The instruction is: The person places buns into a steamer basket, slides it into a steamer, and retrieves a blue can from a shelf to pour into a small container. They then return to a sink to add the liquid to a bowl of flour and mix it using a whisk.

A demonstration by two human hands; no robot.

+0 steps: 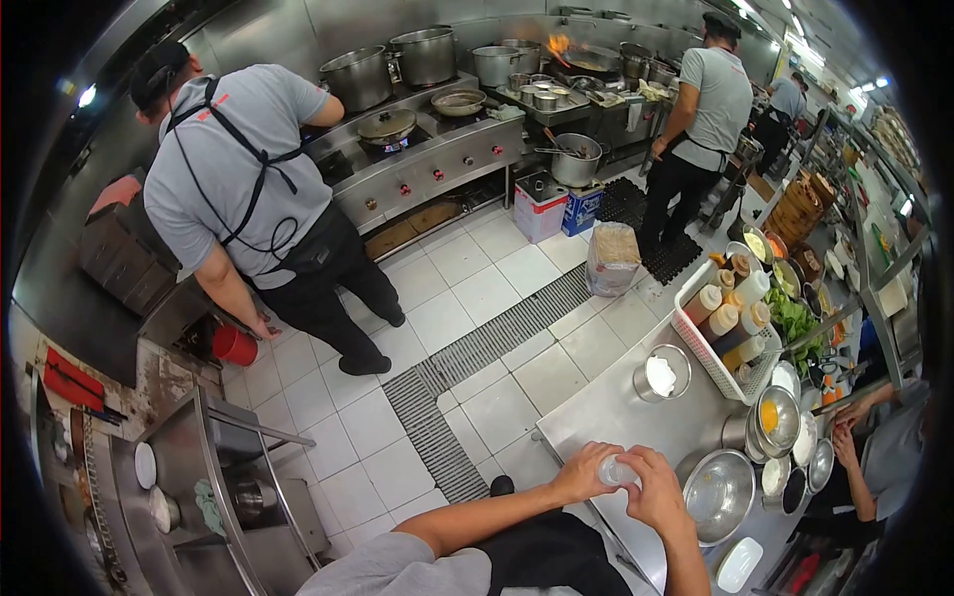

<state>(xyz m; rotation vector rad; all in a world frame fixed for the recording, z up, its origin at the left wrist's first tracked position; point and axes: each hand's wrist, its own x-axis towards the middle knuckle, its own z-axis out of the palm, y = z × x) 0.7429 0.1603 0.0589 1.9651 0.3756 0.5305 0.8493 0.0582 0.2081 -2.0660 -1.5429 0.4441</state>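
Your left hand (581, 475) and right hand (656, 489) meet over the near edge of the steel counter (606, 407), fingers of both curled closed around one small white container (618, 471), held between them just above the surface. Just right of your right hand sits an empty steel bowl (719, 494). Farther along the counter stands a steel cup of white powder (662, 373), and beyond it a white basket of sauce bottles (725, 328). To the right, another person's hands (847, 422) work near small bowls. Far left, a person in a grey shirt and apron (243, 189) faces the stove (417, 149); another stands by the flaming wok (586, 58).
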